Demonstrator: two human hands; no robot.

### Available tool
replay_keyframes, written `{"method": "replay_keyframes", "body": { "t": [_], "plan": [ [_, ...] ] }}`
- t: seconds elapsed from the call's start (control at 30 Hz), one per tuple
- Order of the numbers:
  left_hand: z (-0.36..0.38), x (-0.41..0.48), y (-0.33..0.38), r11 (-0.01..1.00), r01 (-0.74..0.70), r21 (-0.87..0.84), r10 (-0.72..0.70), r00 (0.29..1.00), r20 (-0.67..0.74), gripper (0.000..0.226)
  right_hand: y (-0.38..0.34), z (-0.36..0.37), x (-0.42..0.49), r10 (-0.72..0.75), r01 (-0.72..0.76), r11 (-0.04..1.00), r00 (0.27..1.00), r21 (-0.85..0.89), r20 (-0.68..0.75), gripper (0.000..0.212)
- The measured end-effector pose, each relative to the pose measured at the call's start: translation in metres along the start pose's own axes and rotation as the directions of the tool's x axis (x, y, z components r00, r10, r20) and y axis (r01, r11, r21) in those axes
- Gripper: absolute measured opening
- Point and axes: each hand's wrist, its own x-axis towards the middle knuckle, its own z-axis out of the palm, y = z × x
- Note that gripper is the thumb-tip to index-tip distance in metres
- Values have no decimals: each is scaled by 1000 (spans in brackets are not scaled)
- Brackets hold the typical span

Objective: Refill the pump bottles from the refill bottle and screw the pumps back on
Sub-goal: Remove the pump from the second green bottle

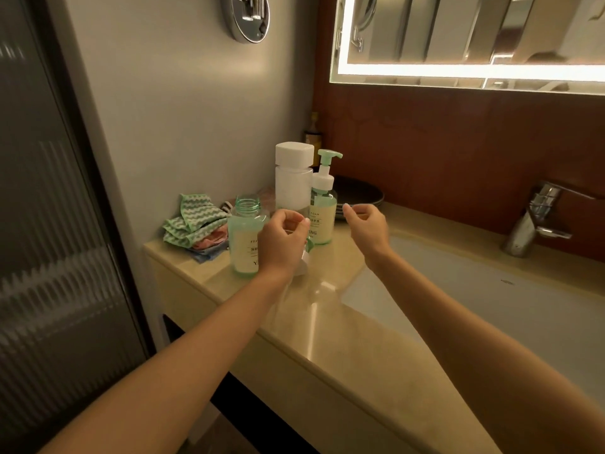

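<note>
— Where do the bottles stand?

— All three are upright at the back left of the worktop, long axes vertical. The open pump bottle is the leftmost, with its threaded neck bare and pointing straight up. It is pale green with a milky liquid inside.

— And the refill bottle?

— The refill bottle is the tall white one just behind and to the right of it, with its square white cap on. The second pump bottle stands touching or just beside the refill bottle's right side. Its pump is screwed on and the nozzle points right.

— The hands?

— The left hand is in front of the open pump bottle, covering part of its label, with its fingers curled. The loose pump, white and green, shows just under that hand. I cannot tell whether the fingers grip it or which way it lies.

— The right one?

— The right hand is raised right of the second pump bottle. Its fingers are curled in, thumb against forefinger, with nothing seen in them.

— Anything else around?

— Folded cloths lie left of the bottles against the wall and dark plates are stacked behind. The sink and its tap are to the right.
</note>
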Motion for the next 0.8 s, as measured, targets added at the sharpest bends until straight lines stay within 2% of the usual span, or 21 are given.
{"method": "replay_keyframes", "body": {
  "t": [0.17, 0.37, 0.57, 0.8],
  "plan": [
    [14, 15, 7, 999, 38, -28, -41, 993, -110, 5, -14, 9, 29, -51, 55, 998, 994, -38, 99, 55],
    [23, 23, -2, 998, 24, -64, -30, 996, -89, 12, -27, 36, 53, -52, 55, 998, 979, -10, 199, 60],
    [17, 26, -10, 996, -16, -87, 11, 998, -64, 9, -32, 47, 68, -118, 146, 984, 964, -106, 239, 44],
    [11, 21, -14, 995, -33, -90, 30, 999, -35, 3, -31, 27, 67, -147, 203, 953, 959, -227, 244, 43]
  ]
}}
